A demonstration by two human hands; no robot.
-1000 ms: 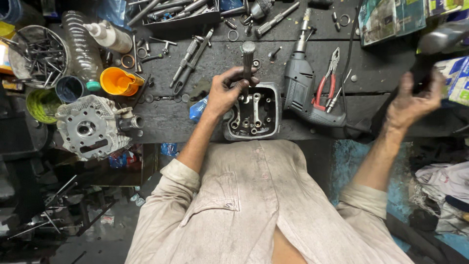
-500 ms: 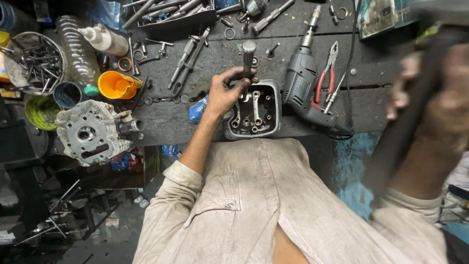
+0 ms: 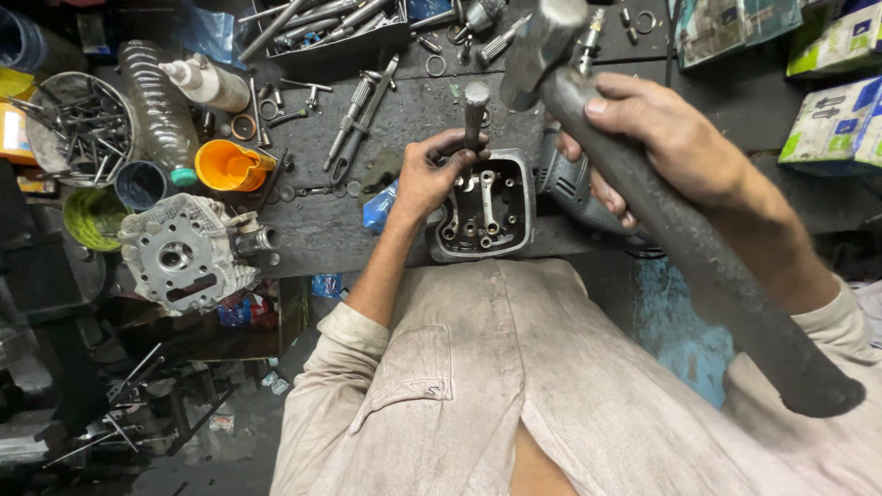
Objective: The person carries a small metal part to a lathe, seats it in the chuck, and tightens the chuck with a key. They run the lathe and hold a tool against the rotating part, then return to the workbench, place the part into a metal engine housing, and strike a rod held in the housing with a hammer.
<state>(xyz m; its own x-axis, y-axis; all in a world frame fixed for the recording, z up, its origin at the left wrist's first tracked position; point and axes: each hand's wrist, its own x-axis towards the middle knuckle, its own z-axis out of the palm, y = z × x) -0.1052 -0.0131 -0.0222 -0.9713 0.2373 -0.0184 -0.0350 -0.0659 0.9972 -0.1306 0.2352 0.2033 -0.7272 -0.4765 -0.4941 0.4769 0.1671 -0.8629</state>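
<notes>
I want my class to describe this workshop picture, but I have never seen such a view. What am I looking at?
The camera sits on a person's head and looks down, so you see their shirt and both bare hands. The left hand steadies an upright metal rod on a grey engine cover lying on a dark workbench. The right hand grips a hammer, its head raised near the rod. Around them lie an orange funnel, a second engine part, a bowl of nails and loose tools.
</notes>
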